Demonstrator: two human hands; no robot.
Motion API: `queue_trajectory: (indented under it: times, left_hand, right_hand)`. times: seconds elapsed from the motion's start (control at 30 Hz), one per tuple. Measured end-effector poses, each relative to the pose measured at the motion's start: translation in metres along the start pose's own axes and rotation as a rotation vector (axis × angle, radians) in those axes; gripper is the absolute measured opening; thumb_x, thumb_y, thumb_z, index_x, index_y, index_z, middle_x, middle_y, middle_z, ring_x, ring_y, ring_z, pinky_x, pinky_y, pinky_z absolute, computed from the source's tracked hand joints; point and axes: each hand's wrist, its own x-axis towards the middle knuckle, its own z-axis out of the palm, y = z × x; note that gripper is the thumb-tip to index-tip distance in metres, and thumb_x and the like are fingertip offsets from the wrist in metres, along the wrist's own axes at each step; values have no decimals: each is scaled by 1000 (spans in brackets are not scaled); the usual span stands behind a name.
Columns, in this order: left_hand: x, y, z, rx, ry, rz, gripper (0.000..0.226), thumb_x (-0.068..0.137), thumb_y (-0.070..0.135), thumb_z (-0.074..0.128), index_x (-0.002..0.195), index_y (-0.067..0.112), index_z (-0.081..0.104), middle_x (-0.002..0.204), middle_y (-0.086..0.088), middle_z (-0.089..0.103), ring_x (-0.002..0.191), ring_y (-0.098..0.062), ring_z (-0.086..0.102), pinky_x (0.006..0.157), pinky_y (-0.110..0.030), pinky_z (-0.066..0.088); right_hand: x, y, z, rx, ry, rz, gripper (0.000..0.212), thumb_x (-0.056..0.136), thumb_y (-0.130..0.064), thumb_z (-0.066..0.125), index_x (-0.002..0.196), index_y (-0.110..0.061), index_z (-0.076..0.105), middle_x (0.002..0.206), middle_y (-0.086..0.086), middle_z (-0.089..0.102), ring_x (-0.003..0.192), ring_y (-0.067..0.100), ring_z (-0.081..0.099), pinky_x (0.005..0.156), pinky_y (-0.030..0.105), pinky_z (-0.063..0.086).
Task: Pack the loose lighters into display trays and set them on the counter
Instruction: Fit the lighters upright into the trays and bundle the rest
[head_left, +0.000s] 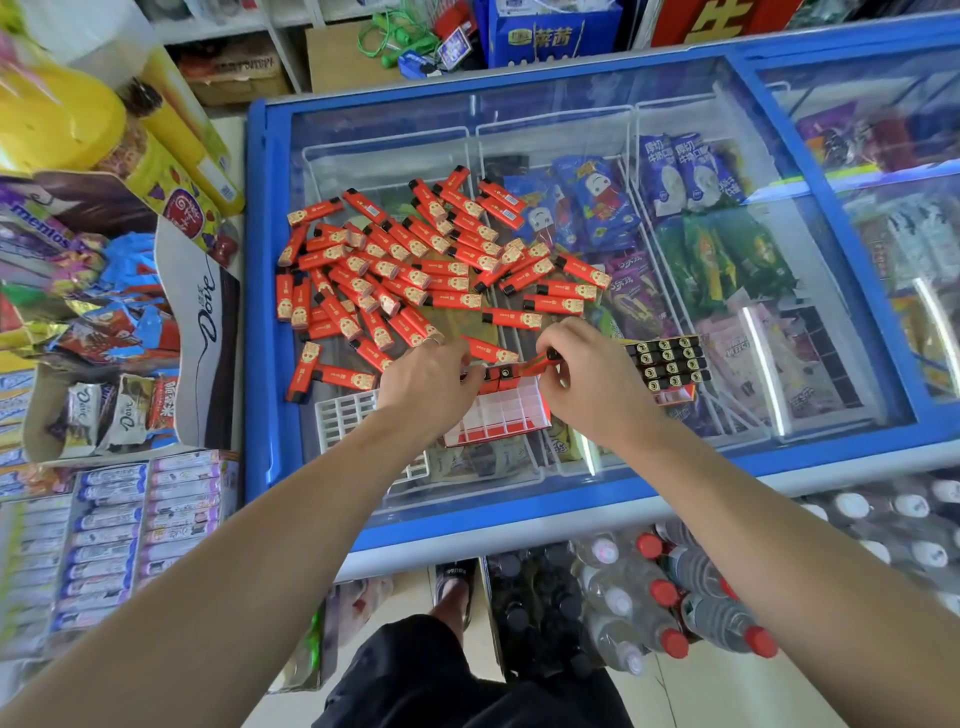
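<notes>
Several loose red lighters (410, 260) lie in a heap on the freezer's glass lid (701, 156). A red display tray (501, 413) with a white grid of cells stands at the lid's near edge, a few lighters upright along its far row. My left hand (428, 382) holds lighters at the tray's far left corner. My right hand (587, 374) pinches one red lighter (540, 361), tilted over the tray's far row. A full tray (667, 364) of black-topped lighters stands just to the right.
An empty white grid insert (345, 415) lies left of the red tray. Candy and chocolate display boxes (119, 332) crowd the counter on the left. Bottled water packs (675, 597) stand on the floor below the freezer's blue frame (257, 312).
</notes>
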Motion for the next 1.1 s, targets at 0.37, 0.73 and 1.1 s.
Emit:
queue_trajectory:
  times: [0.37,0.73,1.1]
  left_hand:
    - [0,0,-2,-5,-57,-44,35,104,45,46,105,16,67,95,-6,69,81,-29,65,58,-32,46]
    - [0,1,-3,-29,-68,-47,36,104,45,48,103,15,68,94,-6,69,81,-27,64,63,-33,50]
    - [1,-1,-2,-40,-85,-40,36,104,44,48,99,13,66,90,-8,67,78,-28,64,64,-34,52]
  right_hand:
    - [2,3,15,-130,-153,26,18,90,-2,65,107,-4,67,104,6,55,80,26,63,64,33,47]
    - [6,-2,26,-219,-195,72,28,90,-2,64,116,-6,55,115,9,49,68,20,50,56,28,37]
    - [3,8,22,-209,-133,-58,24,84,2,68,105,-9,63,100,3,61,61,21,55,50,22,29]
